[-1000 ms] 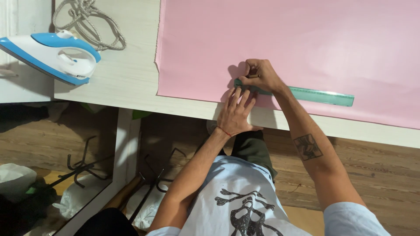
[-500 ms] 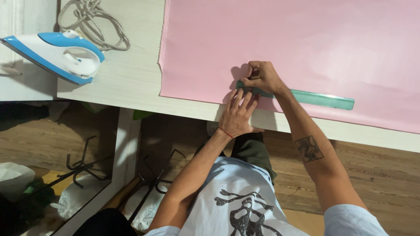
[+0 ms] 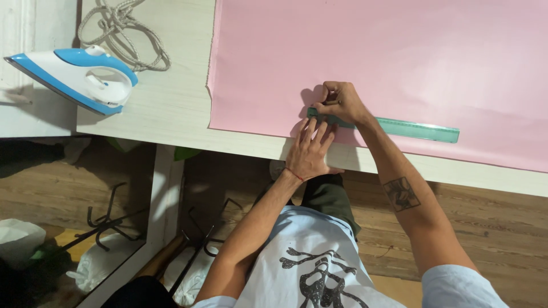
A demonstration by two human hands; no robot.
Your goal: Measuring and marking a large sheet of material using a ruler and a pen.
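While the left hand (image 3: 311, 153) lies flat with fingers spread, its fingertips pressing down the near end of a translucent green ruler (image 3: 399, 126), the right hand (image 3: 338, 101) sits just beyond it, clenched around a thin pencil-like marker (image 3: 328, 104) whose tip meets the pink fabric (image 3: 388, 63) at the ruler's end (too small to tell the marker's kind for certain). Ruler lies on the pink sheet close to its near edge, running away to the right of both hands, roughly parallel to the edge of the pale wooden table (image 3: 171, 108). Well to the left of the hands, a blue-and-white clothes iron (image 3: 80, 77) rests on its side at the table's corner, with a coiled grey cord (image 3: 123, 28) just beyond it. No packages, labels or signs legible anywhere near the hands; below the table, left of the forearms, white plastic bags (image 3: 17, 239) lie on the wooden floor (image 3: 502, 228) beside dark metal hooks (image 3: 108, 219). Compared with half a second ago, both hands and the ruler hold the same places on the sheet; only the view has drifted slightly, the iron sitting a touch further right in frame.
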